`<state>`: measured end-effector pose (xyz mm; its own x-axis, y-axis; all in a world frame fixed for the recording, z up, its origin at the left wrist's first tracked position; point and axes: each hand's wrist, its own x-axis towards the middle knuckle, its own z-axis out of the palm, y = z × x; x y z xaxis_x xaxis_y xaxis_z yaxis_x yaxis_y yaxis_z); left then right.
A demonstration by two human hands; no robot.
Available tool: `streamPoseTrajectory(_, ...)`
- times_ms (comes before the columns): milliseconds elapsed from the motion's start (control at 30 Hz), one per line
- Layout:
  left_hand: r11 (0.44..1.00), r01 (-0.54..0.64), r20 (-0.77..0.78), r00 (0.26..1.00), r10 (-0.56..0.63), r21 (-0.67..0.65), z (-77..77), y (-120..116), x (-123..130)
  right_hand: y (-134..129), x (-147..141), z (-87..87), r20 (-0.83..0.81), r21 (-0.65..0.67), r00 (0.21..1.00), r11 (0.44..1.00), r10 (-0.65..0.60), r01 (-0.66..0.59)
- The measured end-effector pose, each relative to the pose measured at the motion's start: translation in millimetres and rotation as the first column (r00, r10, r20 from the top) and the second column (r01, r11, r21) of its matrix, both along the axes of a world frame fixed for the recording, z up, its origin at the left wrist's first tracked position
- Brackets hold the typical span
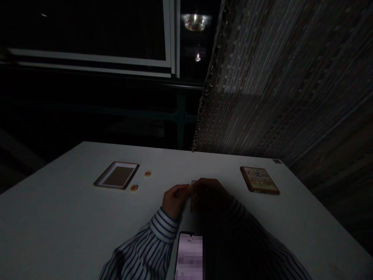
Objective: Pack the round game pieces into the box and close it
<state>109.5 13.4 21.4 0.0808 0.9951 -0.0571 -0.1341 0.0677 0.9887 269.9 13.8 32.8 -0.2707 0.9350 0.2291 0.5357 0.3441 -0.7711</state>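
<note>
My left hand is closed in a pinch near the middle of the white table. Its fingertips meet those of my right hand, which is in deep shadow with its fingers curled. Whatever they pinch is too dark and covered to name. A small brownish card-like piece shows partly behind and beneath the fingers. To the left lie two round, pale pieces with red marks, one farther back and one nearer. Below my wrists a phone lies with its screen lit.
A shallow open box part with a brown rim rests on the table's left side. A flat box with a printed top sits at the right. Behind the table hang bead-string curtains, beside a white-framed window.
</note>
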Motion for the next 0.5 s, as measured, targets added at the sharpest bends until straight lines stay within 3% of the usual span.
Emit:
streamPoseTrajectory(267, 0.999, 0.033, -0.010, 0.999, -0.032, 0.028, -7.8, 3.1, -3.1, -4.0, -2.5, 6.2, -0.156, -0.095, 0.987, 0.995, 0.027, -0.043)
streamPoseTrajectory(500, 1.000, -0.016, 0.010, 1.000, 0.016, -0.007, -3.1, 0.2, -1.4, -3.2, -4.2, 3.6, -0.070, -0.096, 0.997, 0.995, -0.023, 0.016)
